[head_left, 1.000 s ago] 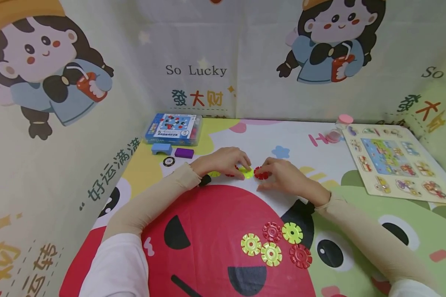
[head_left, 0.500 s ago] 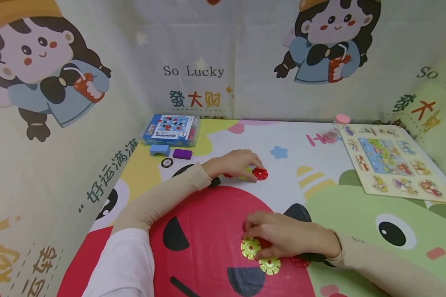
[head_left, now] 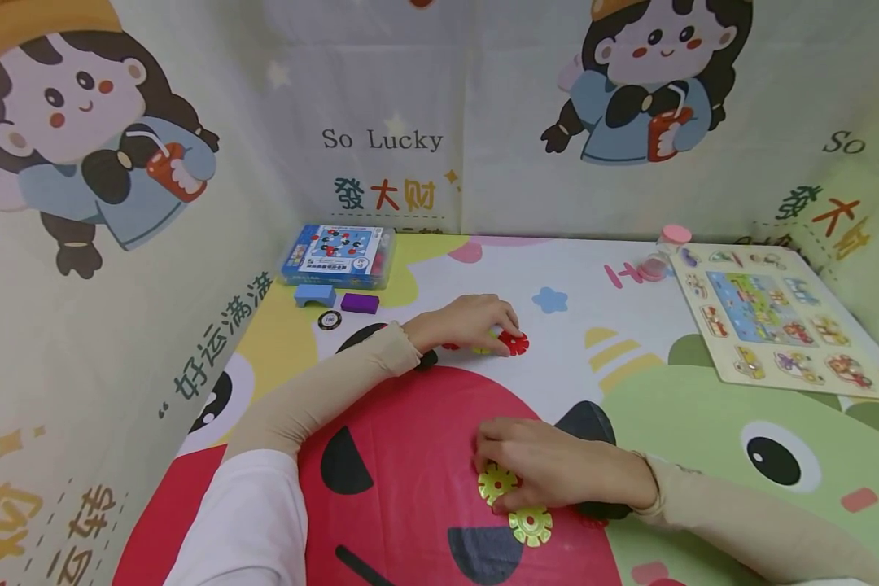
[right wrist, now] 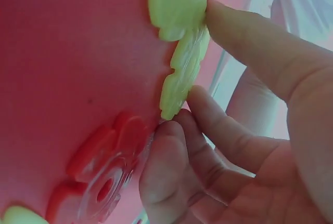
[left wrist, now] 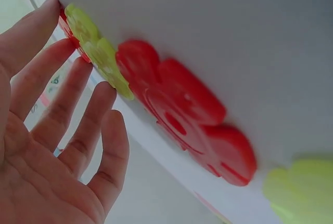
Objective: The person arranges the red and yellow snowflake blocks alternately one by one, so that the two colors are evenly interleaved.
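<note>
Yellow disc (head_left: 492,487), partly hidden, is pinched by right hand (head_left: 557,464); left hand (head_left: 469,321), fingers loosely extended, covers part of red disc (head_left: 516,344).

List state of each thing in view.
Left hand: fingers extended at a red disc
Right hand: fingers pinching a yellow disc
Second yellow disc: lying flat
Case: closed
Puzzle board: lying flat
Arch block: opening down
Purple block: lying flat
Chip: flat
Pink-topped container: unclear
</note>
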{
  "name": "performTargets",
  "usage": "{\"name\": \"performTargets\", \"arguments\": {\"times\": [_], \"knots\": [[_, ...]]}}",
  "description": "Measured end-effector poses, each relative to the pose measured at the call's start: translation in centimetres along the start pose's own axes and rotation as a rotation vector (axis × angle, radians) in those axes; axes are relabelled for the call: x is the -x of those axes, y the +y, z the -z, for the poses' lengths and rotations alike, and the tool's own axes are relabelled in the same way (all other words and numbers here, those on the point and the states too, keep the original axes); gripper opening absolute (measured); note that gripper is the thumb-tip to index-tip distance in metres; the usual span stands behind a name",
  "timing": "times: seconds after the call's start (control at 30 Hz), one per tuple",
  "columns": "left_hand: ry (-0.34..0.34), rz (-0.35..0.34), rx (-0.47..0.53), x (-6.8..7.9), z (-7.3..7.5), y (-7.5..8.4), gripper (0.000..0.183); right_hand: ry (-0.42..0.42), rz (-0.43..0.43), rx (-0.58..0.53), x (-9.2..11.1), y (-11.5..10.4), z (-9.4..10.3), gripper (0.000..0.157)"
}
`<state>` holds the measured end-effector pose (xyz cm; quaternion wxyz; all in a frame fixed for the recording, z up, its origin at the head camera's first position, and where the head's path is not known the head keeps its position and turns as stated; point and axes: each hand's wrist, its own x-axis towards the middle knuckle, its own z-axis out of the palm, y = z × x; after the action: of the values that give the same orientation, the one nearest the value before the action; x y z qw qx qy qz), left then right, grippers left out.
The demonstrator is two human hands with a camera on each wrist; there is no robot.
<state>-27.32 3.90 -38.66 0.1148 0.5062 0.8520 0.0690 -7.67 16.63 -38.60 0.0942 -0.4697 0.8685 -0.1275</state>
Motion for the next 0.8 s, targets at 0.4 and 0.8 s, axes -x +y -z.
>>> {"name": "performTargets", "arguments": {"times": [0.4,0.8], "knots": [[0.005,-0.002,0.007,0.09,0.00,0.13,0.044,0.015,0.093,0.050,0.06,-0.26,0.15,0.039],[-0.002,0.007,0.019,0.16,0.16,0.16,0.044,-0.084,0.117,-0.104,0.32,-0.13,0.87,0.037]]}}
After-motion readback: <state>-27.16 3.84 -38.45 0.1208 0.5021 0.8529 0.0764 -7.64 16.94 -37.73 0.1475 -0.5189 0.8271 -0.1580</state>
